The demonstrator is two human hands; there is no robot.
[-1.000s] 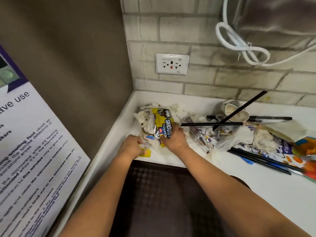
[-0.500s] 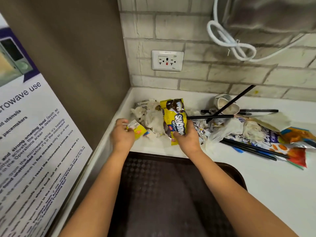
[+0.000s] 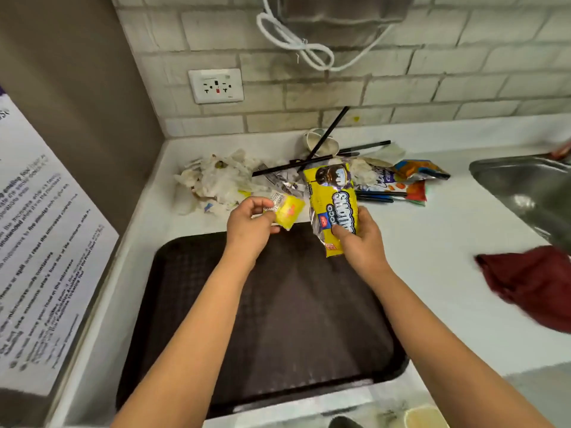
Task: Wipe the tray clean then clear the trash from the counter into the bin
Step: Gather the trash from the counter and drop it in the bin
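Clearing trash, by the look of it: left hand [image 3: 248, 225] pinching a small yellow wrapper [image 3: 289, 211] between thumb and fingers, right hand [image 3: 360, 239] curled round the lower end of a tall yellow cookie packet [image 3: 335, 205], both lifted above the far edge of the dark tray [image 3: 287, 335]. Each grip closed on its own piece, nothing loose in either.

Best carried out by keeping the cookie packet upright, so no crumbs spill onto the tray below. Worth tightening the pinch on the small wrapper, thin and slippery by appearance. No bin in view, so a turn away from the surface [image 3: 432, 242] probably needed.

Still waiting at the back against the brick wall: crumpled white tissues [image 3: 219, 177], black straws [image 3: 327, 134], a tipped paper cup [image 3: 318, 142], an orange and blue snack bag [image 3: 414, 177]. Several more trips likely, or a fuller handful each time.

A dark red cloth [image 3: 531, 285] lying to the right, beside a steel sink [image 3: 525, 186].
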